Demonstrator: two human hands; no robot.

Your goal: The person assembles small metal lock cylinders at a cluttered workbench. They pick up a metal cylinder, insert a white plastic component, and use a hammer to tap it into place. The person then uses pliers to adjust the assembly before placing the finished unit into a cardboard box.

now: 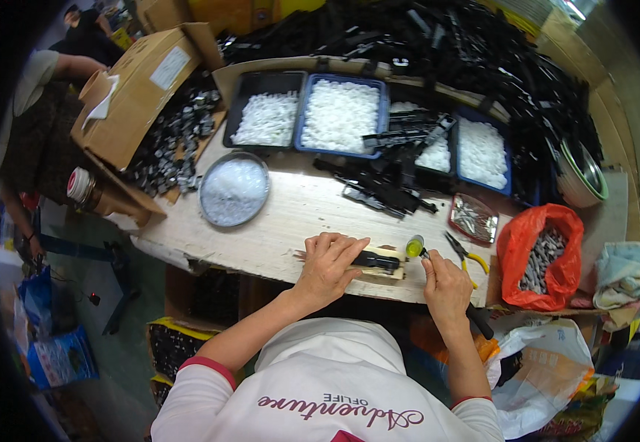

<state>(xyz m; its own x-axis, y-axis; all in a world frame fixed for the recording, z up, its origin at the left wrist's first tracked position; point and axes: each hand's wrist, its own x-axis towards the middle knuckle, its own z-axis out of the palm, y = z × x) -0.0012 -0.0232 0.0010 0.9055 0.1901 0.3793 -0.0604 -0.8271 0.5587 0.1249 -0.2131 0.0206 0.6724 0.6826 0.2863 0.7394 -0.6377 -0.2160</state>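
Note:
My left hand (326,267) presses a long black plastic part (375,260) down on a pale wooden block (387,274) at the table's front edge. Its fingers lie over the part's left end and hide it. To the right, my right hand (448,289) is closed round a black-handled tool (480,322). The handle sticks out below the palm, and a thin dark tip shows near the fingers; its exact kind is unclear. A small yellow-green pot (414,245) stands by that tip. Yellow-handled pliers (469,258) lie just beyond my right hand.
A round dish (200,193) of clear small parts stands left. Behind are trays of white pieces (340,114) and piled black parts (386,188). At right are a dish of metal pins (473,217) and a red bag (515,258). Another person (36,110) stands far left.

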